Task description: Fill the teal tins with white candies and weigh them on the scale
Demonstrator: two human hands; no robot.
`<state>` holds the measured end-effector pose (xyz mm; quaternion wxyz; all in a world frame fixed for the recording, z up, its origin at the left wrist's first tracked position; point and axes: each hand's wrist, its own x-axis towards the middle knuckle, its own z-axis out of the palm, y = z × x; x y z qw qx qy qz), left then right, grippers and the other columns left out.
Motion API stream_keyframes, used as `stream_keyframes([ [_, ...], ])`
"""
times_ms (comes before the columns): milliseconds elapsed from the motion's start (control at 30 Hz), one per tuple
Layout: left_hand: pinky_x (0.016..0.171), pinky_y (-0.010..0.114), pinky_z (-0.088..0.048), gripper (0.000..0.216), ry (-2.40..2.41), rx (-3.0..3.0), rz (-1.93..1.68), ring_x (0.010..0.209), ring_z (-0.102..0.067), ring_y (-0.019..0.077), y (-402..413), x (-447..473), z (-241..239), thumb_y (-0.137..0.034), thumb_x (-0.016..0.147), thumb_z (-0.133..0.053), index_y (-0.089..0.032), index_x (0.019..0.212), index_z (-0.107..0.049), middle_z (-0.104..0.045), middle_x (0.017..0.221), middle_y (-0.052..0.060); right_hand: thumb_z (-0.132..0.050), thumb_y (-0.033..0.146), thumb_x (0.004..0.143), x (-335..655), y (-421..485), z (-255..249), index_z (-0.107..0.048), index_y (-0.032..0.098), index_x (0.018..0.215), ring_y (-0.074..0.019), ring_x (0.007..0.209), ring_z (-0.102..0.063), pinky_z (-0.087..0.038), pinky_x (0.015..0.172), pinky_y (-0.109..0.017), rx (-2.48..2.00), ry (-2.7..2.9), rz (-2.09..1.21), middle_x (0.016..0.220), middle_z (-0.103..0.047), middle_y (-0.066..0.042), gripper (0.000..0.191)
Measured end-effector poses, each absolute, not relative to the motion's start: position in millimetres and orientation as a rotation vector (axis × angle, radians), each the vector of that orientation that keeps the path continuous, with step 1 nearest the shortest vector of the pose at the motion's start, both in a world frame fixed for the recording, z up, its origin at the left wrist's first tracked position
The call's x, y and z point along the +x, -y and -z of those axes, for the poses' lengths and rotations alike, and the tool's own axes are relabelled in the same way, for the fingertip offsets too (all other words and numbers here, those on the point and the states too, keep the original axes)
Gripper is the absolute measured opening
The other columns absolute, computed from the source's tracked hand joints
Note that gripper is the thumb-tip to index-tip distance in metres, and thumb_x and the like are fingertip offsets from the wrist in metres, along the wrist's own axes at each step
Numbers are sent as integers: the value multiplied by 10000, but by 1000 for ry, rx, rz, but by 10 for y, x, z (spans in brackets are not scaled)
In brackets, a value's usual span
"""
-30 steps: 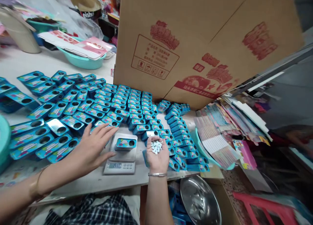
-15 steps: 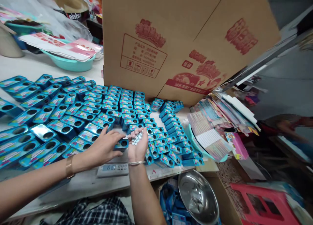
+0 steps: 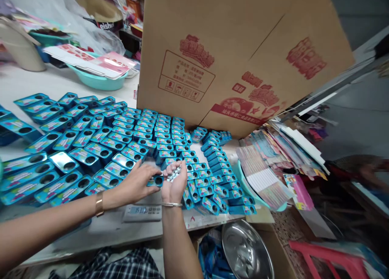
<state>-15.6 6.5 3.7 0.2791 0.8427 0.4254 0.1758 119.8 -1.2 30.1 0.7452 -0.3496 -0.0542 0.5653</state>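
Observation:
My left hand (image 3: 136,185) grips a small blue tin (image 3: 156,180) with a round hole in its lid, just above a small digital scale (image 3: 142,212). My right hand (image 3: 174,184) is cupped palm up right beside the tin, holding a heap of small white tablets (image 3: 174,175). The two hands almost touch. Several rows of the same blue tins (image 3: 91,145) cover the white table to the left and behind, and another cluster of blue tins (image 3: 212,177) lies to the right of my right hand.
A big cardboard box (image 3: 243,56) with red print stands behind the tins. A teal basin (image 3: 97,81) holding printed cards sits at the back left. Stacked printed cards (image 3: 267,165) lie right. Below the table edge are a steel bowl (image 3: 247,250) and a red stool (image 3: 331,258).
My left hand closed on the tin that sat on the scale. My right hand with the tablets came in beside the tin's hole.

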Motion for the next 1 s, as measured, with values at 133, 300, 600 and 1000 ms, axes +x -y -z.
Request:
stream_keyframes([
  [133, 1164, 609, -174, 483, -1117, 2325, -529, 1179, -588, 293, -77, -225, -17, -390, 787, -726, -269, 1233, -585, -660, 1234, 58, -506, 375, 908, 1254, -4, -310, -433, 212, 716, -54, 456, -336, -231, 428, -186, -729, 14, -1304, 584, -373, 94, 262],
  [300, 998, 439, -390, 267, -1104, 2410, -745, 1031, -578, 232, -71, -221, -215, -390, 904, -597, -248, 1123, -650, -659, 1086, 60, -496, 359, 912, 1270, -13, -314, -427, 213, 717, -55, 453, -339, -275, 445, -193, -691, -12, -1320, 576, -372, 98, 253],
  [600, 1112, 583, -210, 205, -1129, 2567, -679, 907, -571, 226, 18, 98, -412, -343, 920, -552, -243, 819, -701, -650, 784, 12, -513, 387, 886, 1222, -3, -333, -401, 222, 700, -58, 455, -346, -309, 463, -194, -735, -12, -1268, 573, -372, 97, 273],
  [1000, 1080, 595, -252, 238, -1347, 2479, -614, 923, -610, 255, -126, -293, -396, -365, 895, -492, -262, 913, -706, -689, 856, 24, -442, 290, 922, 1535, 1, -207, -375, 222, 689, -63, 446, -300, -249, 439, -166, -521, -134, -1439, 556, -345, 99, 252],
])
